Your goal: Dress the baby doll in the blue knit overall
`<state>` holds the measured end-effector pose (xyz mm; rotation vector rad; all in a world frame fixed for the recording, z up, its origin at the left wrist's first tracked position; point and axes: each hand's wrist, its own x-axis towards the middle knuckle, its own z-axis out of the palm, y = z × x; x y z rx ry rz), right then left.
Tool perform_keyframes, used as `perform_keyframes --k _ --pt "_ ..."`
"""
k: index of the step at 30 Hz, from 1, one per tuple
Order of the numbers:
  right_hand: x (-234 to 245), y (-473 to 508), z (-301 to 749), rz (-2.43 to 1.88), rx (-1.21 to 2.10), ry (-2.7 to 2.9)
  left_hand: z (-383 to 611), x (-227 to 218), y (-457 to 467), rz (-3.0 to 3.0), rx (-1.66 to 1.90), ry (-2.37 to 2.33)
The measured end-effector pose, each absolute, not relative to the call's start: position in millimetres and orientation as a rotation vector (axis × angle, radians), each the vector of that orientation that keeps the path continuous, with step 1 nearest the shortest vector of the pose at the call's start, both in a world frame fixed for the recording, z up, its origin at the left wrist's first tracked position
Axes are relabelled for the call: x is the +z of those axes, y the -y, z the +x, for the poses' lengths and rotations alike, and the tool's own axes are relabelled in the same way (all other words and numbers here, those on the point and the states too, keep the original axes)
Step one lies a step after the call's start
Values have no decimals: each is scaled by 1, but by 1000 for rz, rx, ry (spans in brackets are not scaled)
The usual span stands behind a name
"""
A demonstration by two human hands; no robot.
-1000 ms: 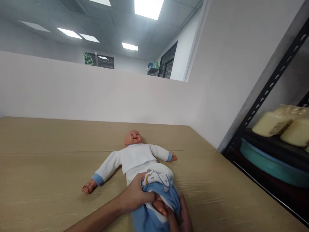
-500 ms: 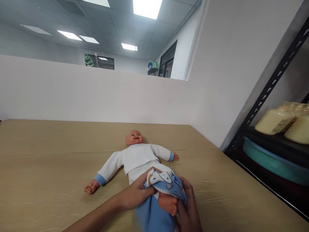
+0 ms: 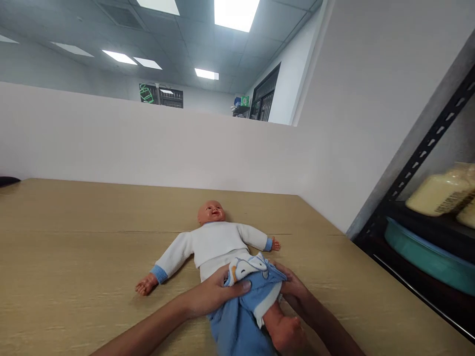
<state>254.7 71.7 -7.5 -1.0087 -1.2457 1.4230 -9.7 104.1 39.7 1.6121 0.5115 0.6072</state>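
A baby doll (image 3: 218, 242) lies on its back on the wooden table, head away from me, in a white top with blue cuffs. Blue pants (image 3: 256, 291) with a white animal face are bunched around its raised leg. The bare lower leg and foot (image 3: 285, 331) stick out of the white-trimmed leg opening, toward me. My left hand (image 3: 218, 294) is closed on the left side of the pants, thumb on top. On the other side, my right hand (image 3: 295, 287) grips the pants' edge, its fingertips partly hidden behind the cloth.
The wooden table (image 3: 92, 257) meets a low white wall (image 3: 148, 148) at the back. To the right stands a black metal shelf (image 3: 415, 163) with cream-coloured bottles (image 3: 441, 193) and a teal basin (image 3: 426, 257). A dark object (image 3: 8, 181) shows at the far left.
The doll's foot and lower leg now come further out of the pants' leg opening. My right hand has moved up from beside the foot to the pants' upper edge. The view has shifted slightly left.
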Motion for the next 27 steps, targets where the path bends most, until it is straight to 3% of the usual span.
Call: perform_keyframes --k 4,10,16,20,27 --pt "-8 -85 268 -939 1571 1260 -5 40 -97 1581 692 -529" --pt "-25 -104 261 -1016 1504 1107 5 27 -96 1709 1032 -719" --pt "-19 -113 244 -1366 1215 949 8 31 -109 1497 892 -844" --pt "-16 -132 237 -1324 1081 976 7 40 -108 1525 843 -833" --pt "-9 -157 256 -1016 1375 1603 -25 75 -98 1965 627 -949"
